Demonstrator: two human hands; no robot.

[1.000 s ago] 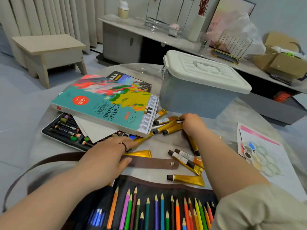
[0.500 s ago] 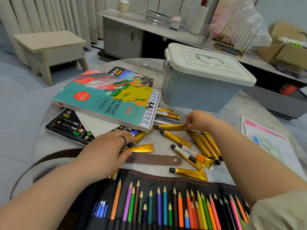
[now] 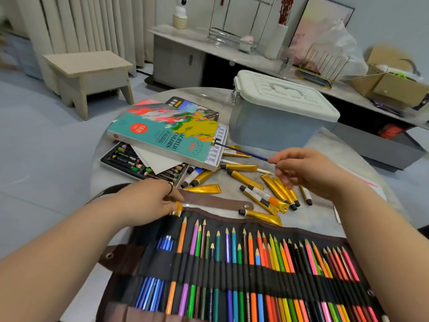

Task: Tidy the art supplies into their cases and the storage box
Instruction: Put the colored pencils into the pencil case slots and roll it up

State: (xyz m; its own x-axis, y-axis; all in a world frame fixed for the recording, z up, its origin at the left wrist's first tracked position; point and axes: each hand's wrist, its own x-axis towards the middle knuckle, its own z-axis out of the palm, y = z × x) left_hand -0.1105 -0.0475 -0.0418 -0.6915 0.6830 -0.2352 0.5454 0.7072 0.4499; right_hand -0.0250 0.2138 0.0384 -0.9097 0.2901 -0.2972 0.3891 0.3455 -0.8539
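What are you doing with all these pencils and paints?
Someone is tidying up art things on a table. The right hand pinches the end of a thin blue brush above the gold paint tubes, which lie loose. The left hand rests on the brown strap at the top of the open pencil roll. The storage box has its lid on.

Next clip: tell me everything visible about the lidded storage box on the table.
The storage box is a rectangular tub of pale blue-grey plastic under an off-white ribbed lid, shut, with a handle recessed in its top and a latch at its left end. It stands upright on the far side of the round table, behind the gold paint tubes. Nothing rests on it.
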